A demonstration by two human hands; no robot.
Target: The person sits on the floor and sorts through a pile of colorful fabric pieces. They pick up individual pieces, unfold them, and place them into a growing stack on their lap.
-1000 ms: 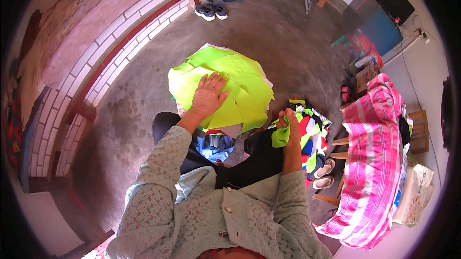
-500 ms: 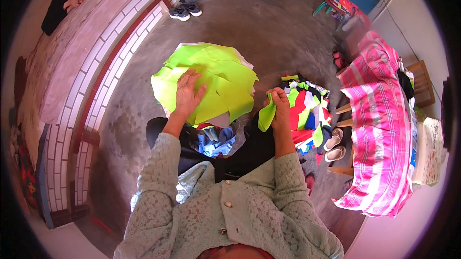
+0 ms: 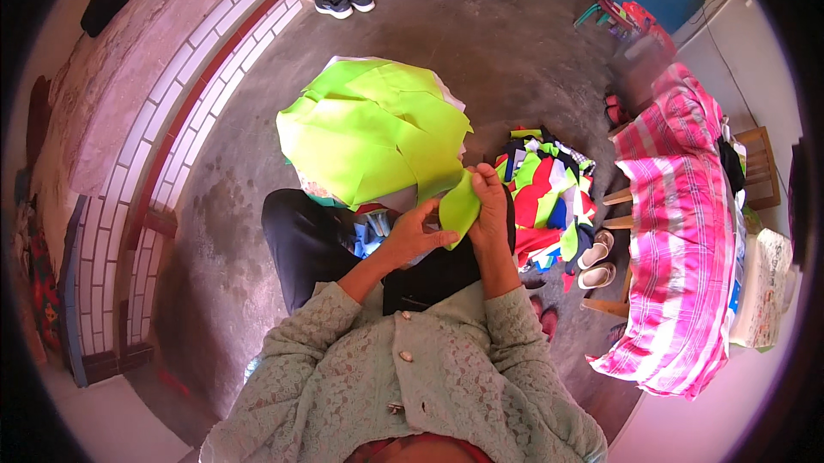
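Note:
Between my hands is a small lime-green fabric piece [image 3: 459, 211]. My right hand [image 3: 490, 205] pinches it along its right side. At its lower left edge, the fingers of my left hand [image 3: 420, 236] close on the cloth. Just beyond my knees stands a broad rounded heap of lime-green fabric pieces [image 3: 373, 124], overlapping one another, with some white at its edges. Under the heap's near side, blue cloth [image 3: 371, 231] shows between my legs; what supports the heap is hidden.
A pile of multicoloured fabric scraps [image 3: 545, 197] lies on the floor to my right, beside beige shoes [image 3: 596, 261]. Further right, a pink plaid cloth [image 3: 678, 248] covers wooden-legged furniture. Dark shoes [image 3: 345, 1] stand by the white-brick ledge [image 3: 184, 85] at far left.
My left hand has left the top of the lime-green heap and come down right to the small piece in my right hand. The view has shifted slightly.

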